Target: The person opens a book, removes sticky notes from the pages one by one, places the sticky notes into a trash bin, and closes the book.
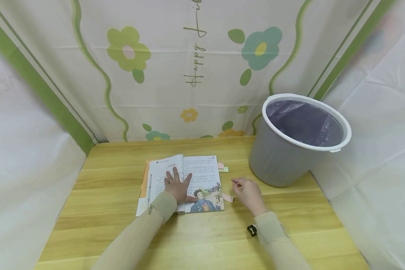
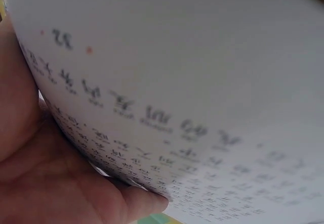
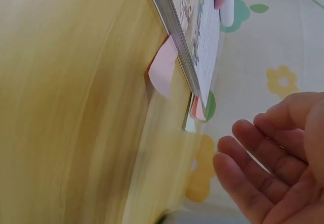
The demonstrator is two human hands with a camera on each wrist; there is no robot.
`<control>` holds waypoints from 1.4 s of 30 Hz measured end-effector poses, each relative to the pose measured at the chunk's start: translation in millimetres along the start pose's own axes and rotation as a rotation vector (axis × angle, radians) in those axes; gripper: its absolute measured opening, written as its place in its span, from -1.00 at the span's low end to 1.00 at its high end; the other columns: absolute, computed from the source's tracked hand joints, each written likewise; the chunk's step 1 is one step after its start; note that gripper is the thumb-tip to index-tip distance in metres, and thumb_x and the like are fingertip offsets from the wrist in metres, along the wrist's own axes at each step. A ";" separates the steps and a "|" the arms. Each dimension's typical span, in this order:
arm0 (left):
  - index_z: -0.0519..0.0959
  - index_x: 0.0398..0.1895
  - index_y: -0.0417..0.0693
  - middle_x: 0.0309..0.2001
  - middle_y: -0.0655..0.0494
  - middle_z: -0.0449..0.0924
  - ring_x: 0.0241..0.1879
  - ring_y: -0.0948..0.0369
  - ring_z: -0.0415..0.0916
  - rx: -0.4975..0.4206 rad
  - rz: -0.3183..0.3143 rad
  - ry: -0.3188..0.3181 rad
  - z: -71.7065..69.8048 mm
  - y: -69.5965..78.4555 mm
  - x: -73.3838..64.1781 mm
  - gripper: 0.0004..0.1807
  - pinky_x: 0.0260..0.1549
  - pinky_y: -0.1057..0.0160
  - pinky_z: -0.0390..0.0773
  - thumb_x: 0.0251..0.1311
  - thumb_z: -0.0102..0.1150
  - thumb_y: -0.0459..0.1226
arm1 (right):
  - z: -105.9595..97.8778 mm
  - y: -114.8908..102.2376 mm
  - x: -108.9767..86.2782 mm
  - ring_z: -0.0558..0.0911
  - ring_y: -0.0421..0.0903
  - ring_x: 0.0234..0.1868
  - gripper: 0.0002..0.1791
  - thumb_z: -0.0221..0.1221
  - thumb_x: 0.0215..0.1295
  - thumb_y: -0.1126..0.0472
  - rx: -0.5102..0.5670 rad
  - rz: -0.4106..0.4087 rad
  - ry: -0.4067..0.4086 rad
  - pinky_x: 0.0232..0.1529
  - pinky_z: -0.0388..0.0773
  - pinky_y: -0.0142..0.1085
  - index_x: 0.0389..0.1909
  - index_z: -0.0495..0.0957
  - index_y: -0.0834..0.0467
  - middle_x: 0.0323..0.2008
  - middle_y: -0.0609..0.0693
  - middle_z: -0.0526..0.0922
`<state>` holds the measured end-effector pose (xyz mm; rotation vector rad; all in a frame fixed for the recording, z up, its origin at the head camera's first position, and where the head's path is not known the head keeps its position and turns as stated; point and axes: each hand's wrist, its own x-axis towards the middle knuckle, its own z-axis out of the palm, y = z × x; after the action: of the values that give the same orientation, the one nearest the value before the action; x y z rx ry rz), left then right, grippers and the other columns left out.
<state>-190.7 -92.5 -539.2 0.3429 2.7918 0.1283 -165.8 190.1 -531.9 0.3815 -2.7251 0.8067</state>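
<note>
An open book lies on the wooden table, its right page showing printed text and a picture of a figure in blue. My left hand presses with spread fingers across the left page and the fold. In the left wrist view that hand lies against a curved, raised page. A pink sticky tab sticks out of the book's lower right edge; a second pink tab and a pale green tab are higher up. My right hand hovers just right of them, fingers loosely bent, holding nothing visible.
A grey waste bin with a white rim and dark plastic liner stands at the table's back right, close beyond my right hand. Flower-printed cloth hangs behind the table and along both sides.
</note>
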 end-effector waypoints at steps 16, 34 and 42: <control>-0.01 0.60 0.19 0.45 -0.58 -0.44 0.35 -0.58 -0.32 -0.026 0.013 0.007 0.1 -0.4 -1.5 0.22 0.28 -0.37 0.07 -0.10 0.15 0.47 | 21.8 2.6 8.8 0.71 -0.05 -0.25 -0.72 0.20 0.35 0.26 0.142 0.226 -0.151 -0.28 0.66 -0.20 0.01 0.68 0.26 -0.15 0.12 0.74; -0.01 0.60 0.19 0.45 -0.58 -0.42 0.36 -0.57 -0.32 -0.028 0.016 0.025 3.3 -3.3 -0.9 0.21 0.28 -0.37 0.07 -0.10 0.15 0.48 | 32.8 0.8 15.7 0.68 0.02 -0.12 -0.67 0.19 0.35 0.23 0.175 0.312 -0.195 -0.07 0.62 -0.09 0.08 0.64 0.25 -0.12 0.10 0.72; 0.00 0.60 0.18 0.46 -0.58 -0.40 0.36 -0.57 -0.31 -0.026 0.009 0.017 0.3 -1.5 -3.1 0.19 0.30 -0.35 0.06 -0.06 0.17 0.45 | 37.9 -1.1 19.3 0.66 0.03 -0.07 -0.67 0.19 0.37 0.22 0.194 0.345 -0.218 -0.01 0.59 -0.07 0.08 0.63 0.26 -0.10 0.10 0.72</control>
<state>-188.1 -94.8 -538.8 0.3497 2.8031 0.1698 -190.3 164.6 -555.5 0.0340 -2.9705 1.1883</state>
